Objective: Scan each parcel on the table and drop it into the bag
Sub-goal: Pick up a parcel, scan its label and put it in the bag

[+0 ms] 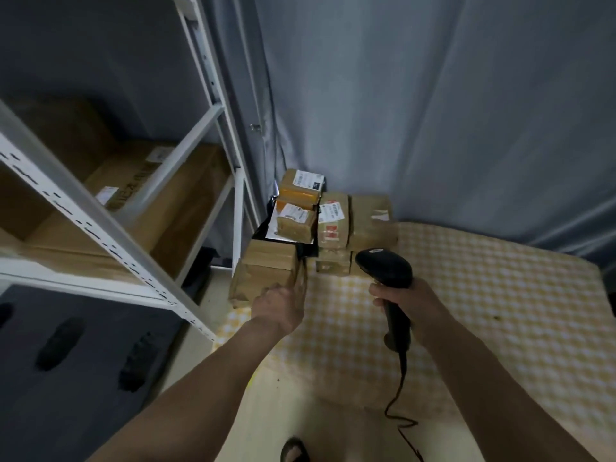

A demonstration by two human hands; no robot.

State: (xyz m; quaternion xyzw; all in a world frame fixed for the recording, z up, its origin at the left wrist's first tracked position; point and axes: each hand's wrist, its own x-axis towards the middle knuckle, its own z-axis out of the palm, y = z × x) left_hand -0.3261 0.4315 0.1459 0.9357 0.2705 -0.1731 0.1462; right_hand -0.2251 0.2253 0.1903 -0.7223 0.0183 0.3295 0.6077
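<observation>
1. The left hand (278, 303) gripped a taped brown parcel (266, 275) at the worktop (483, 295) edge, probably carrying it bagward.
2. No bag was identifiable; more parcels (333, 218) sat stacked at the far corner.
3. The right hand (405, 303) clasped the scanner (388, 278), aimed towards them.

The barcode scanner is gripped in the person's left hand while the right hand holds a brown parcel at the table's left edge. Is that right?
The hands are swapped. In the head view the barcode scanner is gripped in the right hand, and the left hand holds the brown parcel at the left edge of the table.
</observation>
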